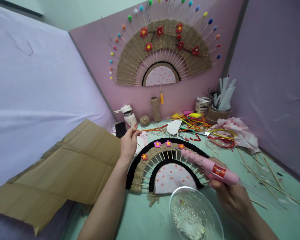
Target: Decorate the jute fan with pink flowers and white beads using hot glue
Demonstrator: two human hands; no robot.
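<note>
My right hand [225, 190] grips a pink hot glue gun [205, 165], its nozzle over the woven band near an orange-red flower [181, 146]. Beyond the board's left end, my left hand [129, 143] is raised with thumb and fingers pinched together; what they hold, if anything, I cannot make out. Between the hands lies a half-round woven fan [137, 173] with black edging, thin sticks and a spotted fabric centre [175, 178]. Two pink flowers [157, 144] and a red flower [144, 156] sit on its band. In front stands a clear plastic bowl [216, 213] of small white beads.
A larger decorated fan [126, 63] hangs on the pink back panel. Cardboard [65, 163] leans at the left. Behind are a white bottle [130, 118], twine ball [145, 120], twine spool [155, 108], colourful pipe cleaners and red-handled scissors [222, 141]. Loose sticks [272, 173] lie right.
</note>
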